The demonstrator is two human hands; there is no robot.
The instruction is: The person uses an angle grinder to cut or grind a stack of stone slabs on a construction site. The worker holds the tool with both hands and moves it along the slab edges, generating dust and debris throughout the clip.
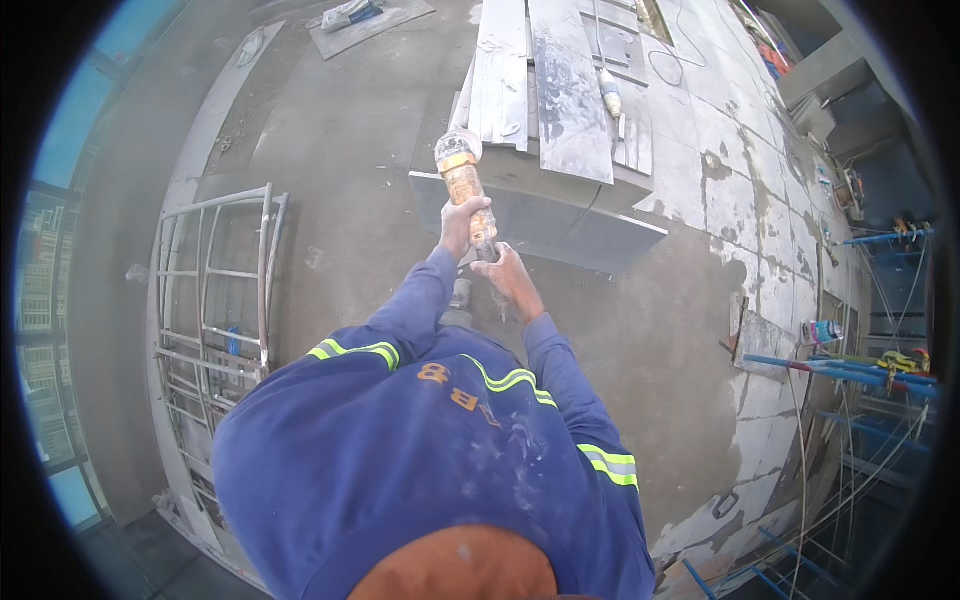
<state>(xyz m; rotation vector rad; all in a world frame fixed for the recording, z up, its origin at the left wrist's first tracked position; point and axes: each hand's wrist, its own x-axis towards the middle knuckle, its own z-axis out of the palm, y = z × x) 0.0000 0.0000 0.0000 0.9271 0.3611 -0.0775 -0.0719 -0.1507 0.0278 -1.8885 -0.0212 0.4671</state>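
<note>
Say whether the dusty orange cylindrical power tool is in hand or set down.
In hand: the left hand grips the tool, the right hand its dark rear end.

The tool (465, 185) lies between the person's two hands, the left hand (460, 228) further forward along it, the right hand (511, 280) at its rear end; ahead and slightly right is a stack of boards (570, 95), with a second tool (611, 95) on its right part; a panel (560, 225) runs across the stack's near side; a frame (232, 273) sits at left; far ahead on the left, a sheet (378, 30) bears a bundle (350, 14); rightward, across the floor (685, 340), lies a slab (766, 347), poles (850, 371) beyond it.
</note>
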